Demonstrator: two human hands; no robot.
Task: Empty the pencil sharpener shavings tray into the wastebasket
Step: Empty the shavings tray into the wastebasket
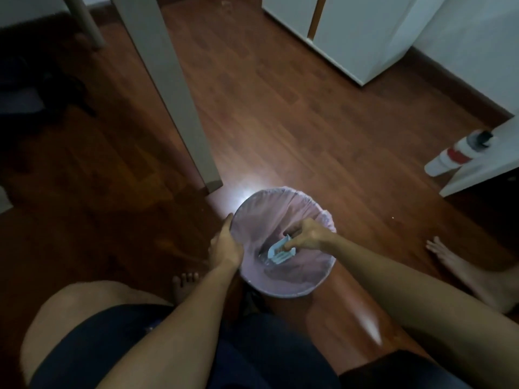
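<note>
A round wastebasket (254, 211) lined with a pale pink bag stands on the wooden floor between my knees. My left hand (224, 244) grips its left rim. My right hand (304, 234) is inside the basket's mouth, shut on a small light-blue shavings tray (278, 255) that is tilted over the bag's bottom. Any shavings are too small and dim to make out.
A grey table leg (179, 102) stands just behind the basket on the left. White cabinets (356, 32) are at the back right. A white bottle with a red band (455, 155) lies by a white shelf at right. My bare feet (455, 262) rest on the floor.
</note>
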